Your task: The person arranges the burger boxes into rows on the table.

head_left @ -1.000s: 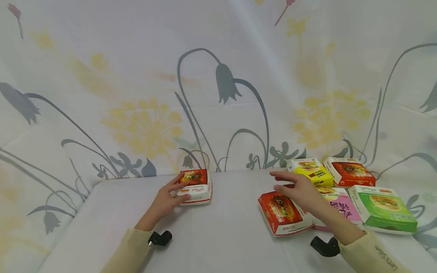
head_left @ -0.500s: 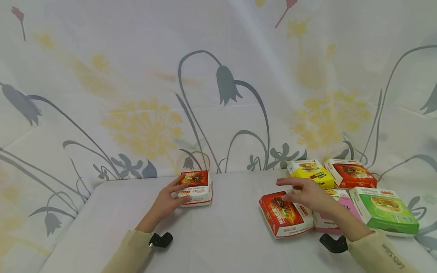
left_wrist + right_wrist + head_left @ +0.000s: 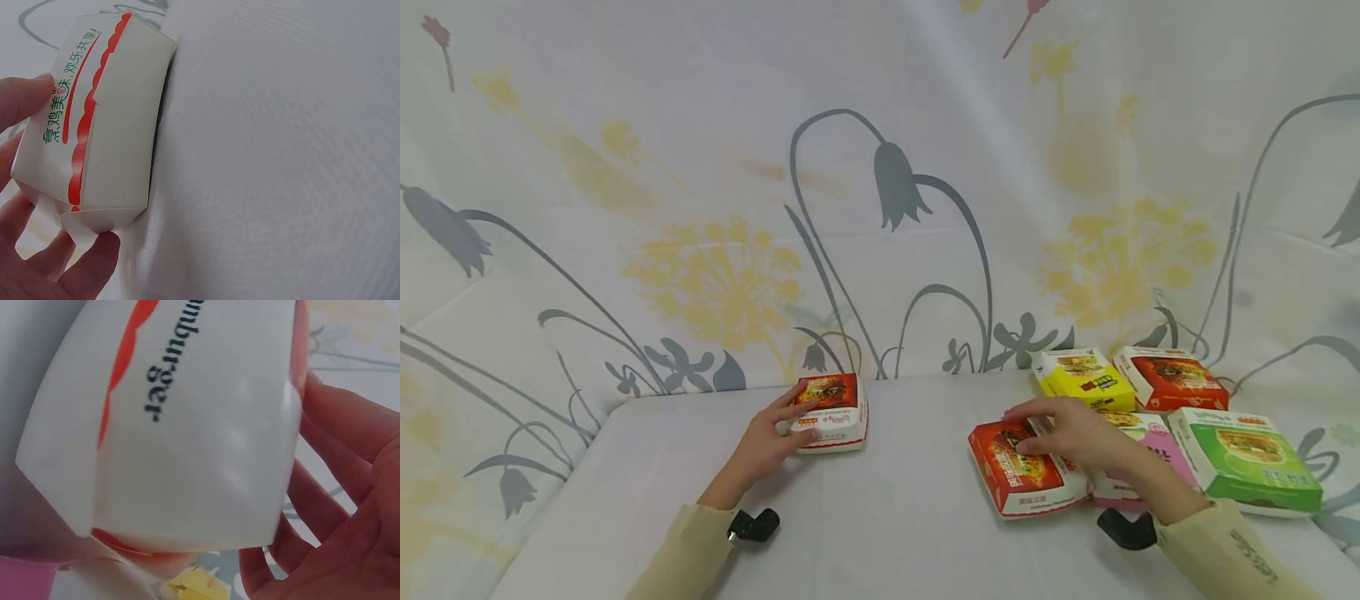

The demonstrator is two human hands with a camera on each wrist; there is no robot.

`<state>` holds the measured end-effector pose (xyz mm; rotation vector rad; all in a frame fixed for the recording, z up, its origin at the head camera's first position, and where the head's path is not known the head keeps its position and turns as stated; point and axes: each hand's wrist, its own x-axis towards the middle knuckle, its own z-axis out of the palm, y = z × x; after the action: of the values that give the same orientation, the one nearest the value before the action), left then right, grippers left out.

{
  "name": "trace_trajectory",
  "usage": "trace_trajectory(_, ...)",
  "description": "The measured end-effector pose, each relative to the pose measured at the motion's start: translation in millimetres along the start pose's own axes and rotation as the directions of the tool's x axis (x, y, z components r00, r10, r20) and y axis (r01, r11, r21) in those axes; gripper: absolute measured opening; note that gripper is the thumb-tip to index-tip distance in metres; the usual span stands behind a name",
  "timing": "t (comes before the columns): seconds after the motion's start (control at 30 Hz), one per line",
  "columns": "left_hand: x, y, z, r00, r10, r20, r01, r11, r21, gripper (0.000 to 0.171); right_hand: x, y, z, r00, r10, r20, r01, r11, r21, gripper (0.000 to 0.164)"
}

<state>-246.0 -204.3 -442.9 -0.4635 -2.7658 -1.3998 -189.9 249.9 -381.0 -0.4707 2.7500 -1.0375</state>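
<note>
Two red-and-white cardboard hamburger boxes lie apart on the white tabletop. My left hand (image 3: 767, 442) holds the left end of the left box (image 3: 838, 421), thumb on its front face and other fingers over the top and end. The left wrist view shows the thumb on the printed side of this box (image 3: 112, 125) and fingertips at its lower end. My right hand (image 3: 1078, 433) lies over the right box (image 3: 1026, 471), its thumb low over the printed top and fingers extended towards the far edge. In the right wrist view, relaxed fingers show beyond this box (image 3: 206, 469).
Several more burger boxes stand grouped at the right: a yellow box (image 3: 1086, 385), a red box (image 3: 1176, 382), a green box (image 3: 1247, 458) and a pink box (image 3: 1153, 435) partly behind the right forearm. A flower-printed cloth (image 3: 880, 275) hangs behind the white table (image 3: 910, 508).
My right hand, raised above the right red box before, has come lower over it, with thumb and fingers nearer its top. The left hand and its box have not visibly moved.
</note>
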Motion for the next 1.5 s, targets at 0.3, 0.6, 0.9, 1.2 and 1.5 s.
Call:
trace_trajectory(0.3,-0.4,-0.6,-1.0,1.0,0.01,0.0,-0.01,1.0,-0.011,0.052,2,0,5,1.0,-0.003,0.022,0.003,1.0,0.022,0.034)
trace_trajectory(0.6,0.9,-3.1,-1.8,1.0,0.014,0.001,-0.014,0.999,-0.031,0.054,-2,-3,8,0.999,-0.042,0.033,0.041,0.999,0.017,0.026)
trace_trajectory(0.9,0.7,-1.1,-1.4,1.0,-0.006,0.001,0.007,1.0,-0.031,0.055,4,-5,19,0.991,-0.113,0.067,0.109,0.993,0.05,0.03)
trace_trajectory(1.2,0.9,0.8,-0.8,1.0,-0.013,-0.003,0.012,1.0,-0.025,0.053,3,-21,39,0.999,-0.024,0.024,0.021,0.992,0.127,0.029)
trace_trajectory(1.5,1.4,0.0,-0.4,1.0,-0.025,-0.004,0.025,1.0,-0.019,0.053,9,-26,58,0.995,-0.098,-0.012,0.099,0.984,0.15,0.028)
